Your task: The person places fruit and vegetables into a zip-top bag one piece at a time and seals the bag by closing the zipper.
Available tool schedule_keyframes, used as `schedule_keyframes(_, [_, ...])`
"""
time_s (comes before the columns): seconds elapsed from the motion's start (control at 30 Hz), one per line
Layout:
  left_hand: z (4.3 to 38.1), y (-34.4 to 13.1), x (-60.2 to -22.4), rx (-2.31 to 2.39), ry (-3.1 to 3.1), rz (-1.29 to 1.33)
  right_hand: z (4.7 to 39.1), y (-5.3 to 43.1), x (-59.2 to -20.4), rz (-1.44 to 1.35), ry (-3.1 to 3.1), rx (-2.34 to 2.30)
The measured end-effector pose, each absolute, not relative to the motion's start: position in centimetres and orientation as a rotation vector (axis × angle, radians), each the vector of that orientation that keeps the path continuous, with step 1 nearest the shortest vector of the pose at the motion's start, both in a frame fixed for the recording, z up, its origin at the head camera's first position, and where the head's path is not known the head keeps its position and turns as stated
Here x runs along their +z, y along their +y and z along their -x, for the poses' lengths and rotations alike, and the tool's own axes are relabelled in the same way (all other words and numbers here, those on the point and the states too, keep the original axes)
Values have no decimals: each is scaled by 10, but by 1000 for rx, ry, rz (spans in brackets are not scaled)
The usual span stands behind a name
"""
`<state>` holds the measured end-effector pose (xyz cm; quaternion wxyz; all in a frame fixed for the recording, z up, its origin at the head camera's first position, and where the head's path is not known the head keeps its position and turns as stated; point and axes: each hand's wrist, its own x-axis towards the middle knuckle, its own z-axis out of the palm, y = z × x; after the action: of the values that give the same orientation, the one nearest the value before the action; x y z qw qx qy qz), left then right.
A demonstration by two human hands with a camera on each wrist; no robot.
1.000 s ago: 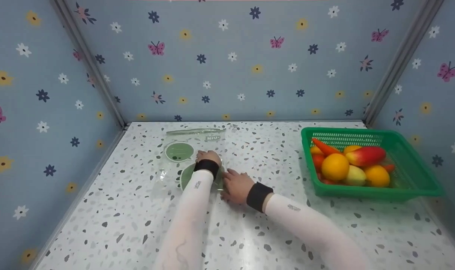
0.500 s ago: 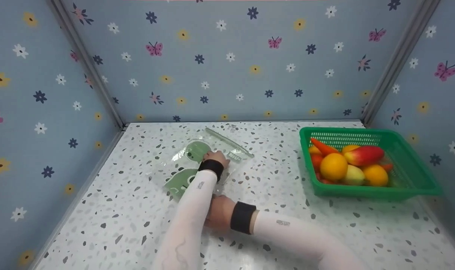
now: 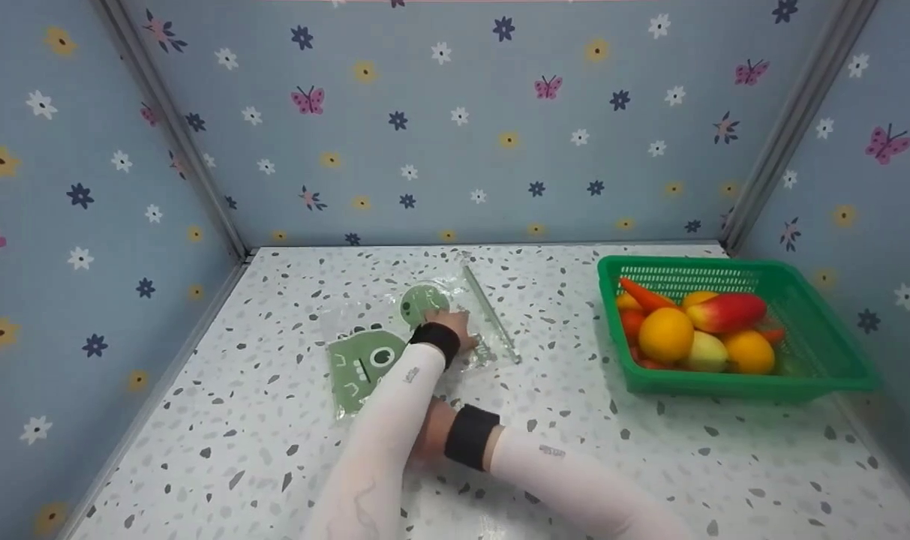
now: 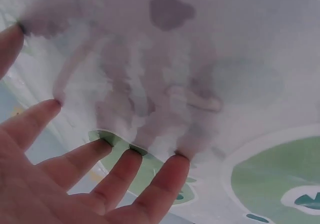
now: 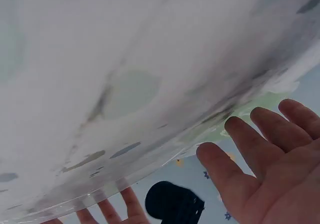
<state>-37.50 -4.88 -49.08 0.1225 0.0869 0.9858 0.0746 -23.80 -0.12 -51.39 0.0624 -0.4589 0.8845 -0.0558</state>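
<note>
A clear zip bag (image 3: 368, 360) printed with a green dinosaur lies flat and slanted on the speckled table, its slider strip (image 3: 492, 313) towards the right. My left hand (image 3: 456, 327) rests on the bag's upper part near the round green print. In the left wrist view the fingers (image 4: 160, 186) are spread, tips down on the plastic. Crossing beneath the left forearm, my right hand (image 3: 433, 431) sits at the bag's near edge, partly hidden by the sleeve. The right wrist view shows its fingers (image 5: 250, 144) extended and apart, tips right at the bag, gripping nothing.
A green basket (image 3: 732, 382) stands at the right of the table, holding oranges (image 3: 666, 335), a carrot (image 3: 646, 294), a red-yellow mango (image 3: 728, 311) and other produce. Flower-patterned panels (image 3: 455, 150) close off the back and both sides.
The bag has turned clockwise, its slider strip swinging from the far side to the right. My left hand has shifted slightly right; my right hand has come nearer and left, under the left forearm.
</note>
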Motion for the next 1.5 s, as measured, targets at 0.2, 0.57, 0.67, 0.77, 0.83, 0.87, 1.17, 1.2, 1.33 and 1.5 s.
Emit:
schedule_keyframes(0.2, [374,-51,-492,229,2890,-288,267,34,-502,1323,2783,-229])
schedule_keyframes(0.57, [372,-52,-491,327,2837,-170,337,122,-482,173,2980,-1028])
schedule_keyframes(0.67, [371,-53,-492,328,2843,-175,344,130,-492,35,2880,-964])
schedule_keyframes(0.77, [371,-55,-494,328,2841,-182,346,131,-502,-6,2798,-948])
schedule_keyframes(0.83, [372,-56,-494,327,2829,-189,347,130,-507,-12,2773,-960])
schedule_keyframes(0.87, [372,-57,-494,338,2820,-195,347,129,-509,-10,2772,-965])
schedule_keyframes(1.17, [375,-55,-485,383,2775,-191,344,123,-509,38,2720,-1038])
schedule_keyframes(1.2, [375,-52,-484,413,2789,-161,342,122,-508,46,2717,-1053])
schedule_keyframes(1.33, [378,-36,-486,618,2899,-31,332,117,-503,127,2760,-1067])
schedule_keyframes(1.5, [377,-25,-487,821,2911,36,316,114,-496,219,2814,-1132])
